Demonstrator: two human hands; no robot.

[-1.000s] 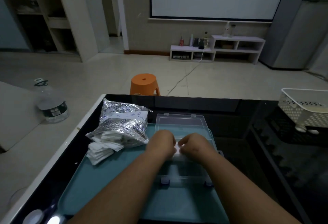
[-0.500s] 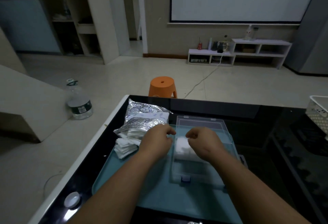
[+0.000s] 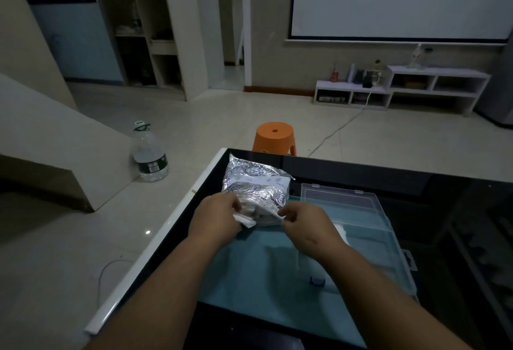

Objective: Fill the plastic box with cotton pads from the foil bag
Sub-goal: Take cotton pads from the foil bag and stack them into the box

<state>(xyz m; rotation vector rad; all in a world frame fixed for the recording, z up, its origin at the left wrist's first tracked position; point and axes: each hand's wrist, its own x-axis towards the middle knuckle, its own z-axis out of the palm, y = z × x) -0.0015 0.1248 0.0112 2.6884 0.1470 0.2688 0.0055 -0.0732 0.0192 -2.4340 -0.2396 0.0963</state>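
The crinkled foil bag (image 3: 255, 183) lies at the far left of the teal mat (image 3: 266, 274), its mouth facing me. My left hand (image 3: 215, 219) closes on white cotton pads (image 3: 245, 218) at the bag's mouth. My right hand (image 3: 302, 225) pinches the right edge of the bag's opening. The clear plastic box (image 3: 361, 227) stands open to the right, its lid (image 3: 337, 197) folded back; a few white pads (image 3: 341, 231) show inside, partly hidden by my right wrist.
The mat lies on a dark glossy table (image 3: 388, 175) with a white left edge. Beyond the table's far edge stands an orange stool (image 3: 274, 138). A large water bottle (image 3: 148, 152) sits on the floor to the left, by a pale slab.
Both hands left the box and moved left to the foil bag's mouth. The camera view swung left, so the white basket on the right is out of sight.
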